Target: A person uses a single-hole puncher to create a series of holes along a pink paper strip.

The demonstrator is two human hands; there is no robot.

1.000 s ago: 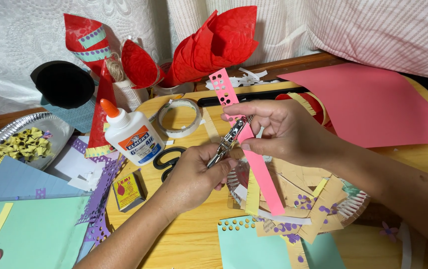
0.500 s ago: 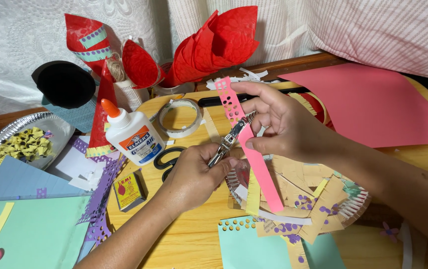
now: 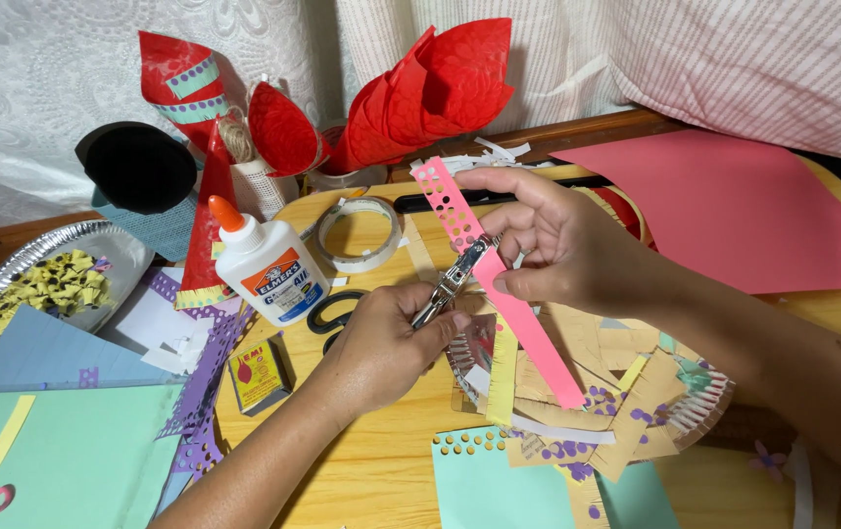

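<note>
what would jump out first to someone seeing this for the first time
At the centre, the left hand squeezes a metal hole punch on a pink paper strip already dotted with holes, which the right hand steadies. Behind them, red paper cones stand along the back against the curtain. Left of the hands lies a white glue bottle with an orange cap, and further left a foil plate of yellow paper bits.
</note>
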